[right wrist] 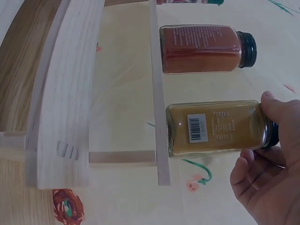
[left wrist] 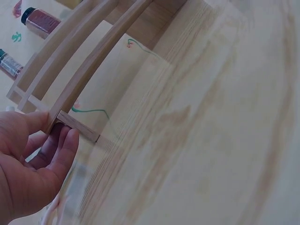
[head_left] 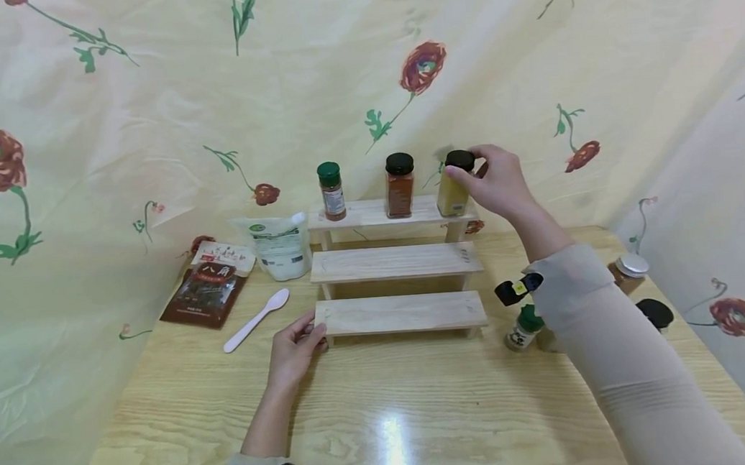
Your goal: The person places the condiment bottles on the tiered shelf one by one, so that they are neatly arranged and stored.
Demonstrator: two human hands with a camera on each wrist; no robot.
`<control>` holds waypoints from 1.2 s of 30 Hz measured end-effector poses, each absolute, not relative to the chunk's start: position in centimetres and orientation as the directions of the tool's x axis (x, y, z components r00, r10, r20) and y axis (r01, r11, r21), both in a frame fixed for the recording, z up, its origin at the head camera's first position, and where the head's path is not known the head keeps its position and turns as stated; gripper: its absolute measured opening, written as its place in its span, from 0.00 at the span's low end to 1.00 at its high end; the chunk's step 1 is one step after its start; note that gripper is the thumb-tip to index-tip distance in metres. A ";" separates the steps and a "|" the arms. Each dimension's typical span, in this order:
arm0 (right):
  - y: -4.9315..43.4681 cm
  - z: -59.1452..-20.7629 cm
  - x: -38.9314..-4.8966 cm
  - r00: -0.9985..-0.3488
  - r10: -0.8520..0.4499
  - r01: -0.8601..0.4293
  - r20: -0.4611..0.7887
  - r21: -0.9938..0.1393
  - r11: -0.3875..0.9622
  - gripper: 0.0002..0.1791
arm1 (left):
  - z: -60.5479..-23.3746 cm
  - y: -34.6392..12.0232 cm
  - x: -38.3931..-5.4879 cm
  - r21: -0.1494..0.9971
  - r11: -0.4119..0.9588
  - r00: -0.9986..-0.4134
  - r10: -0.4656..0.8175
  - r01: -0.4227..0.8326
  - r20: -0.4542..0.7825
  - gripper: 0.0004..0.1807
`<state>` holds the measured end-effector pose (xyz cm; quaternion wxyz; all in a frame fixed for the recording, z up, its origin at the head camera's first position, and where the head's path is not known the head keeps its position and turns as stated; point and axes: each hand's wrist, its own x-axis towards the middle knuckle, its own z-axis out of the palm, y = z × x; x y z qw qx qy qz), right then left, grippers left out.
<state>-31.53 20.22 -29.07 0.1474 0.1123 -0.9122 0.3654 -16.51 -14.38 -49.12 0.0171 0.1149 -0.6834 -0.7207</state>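
A three-tier wooden rack (head_left: 395,261) stands on the table. On the right end of its top tier is a square glass jar of yellow powder (right wrist: 215,129) with a black lid. My right hand (head_left: 498,180) pinches that lid between thumb and fingers. Beside it on the same tier stand a jar of red-brown powder (head_left: 399,191) with a black lid and, at the left end, a small green-capped spice bottle (head_left: 332,192). With thumb and curled fingers, my left hand (left wrist: 37,164) grips the left end of the lowest tier.
Left of the rack are a white pouch (head_left: 281,250), a brown packet (head_left: 210,283) and a white spoon (head_left: 257,320). To the right, partly behind my sleeve, stand a green-capped bottle (head_left: 523,328), a silver-lidded jar (head_left: 630,272) and a black-lidded jar (head_left: 654,314). Flowered cloth hangs behind.
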 end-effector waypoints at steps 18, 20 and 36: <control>20.9 -31.0 -31.3 -0.930 -0.054 -0.305 0.363 -0.681 0.666 0.43 | -49.4 -14.4 -16.5 0.991 -0.055 -0.975 -0.177 -0.124 -0.132 0.23; 21.4 -31.4 -30.9 -0.930 -0.050 -0.304 0.365 -0.683 0.665 0.42 | -49.4 -14.5 -16.6 0.991 -0.055 -0.975 -0.179 -0.124 -0.132 0.23; 26.6 -35.0 -27.7 -0.929 -0.073 -0.303 0.363 -0.634 0.712 0.33 | -49.2 -14.3 -16.5 0.989 -0.077 -0.974 -0.182 -0.124 -0.136 0.23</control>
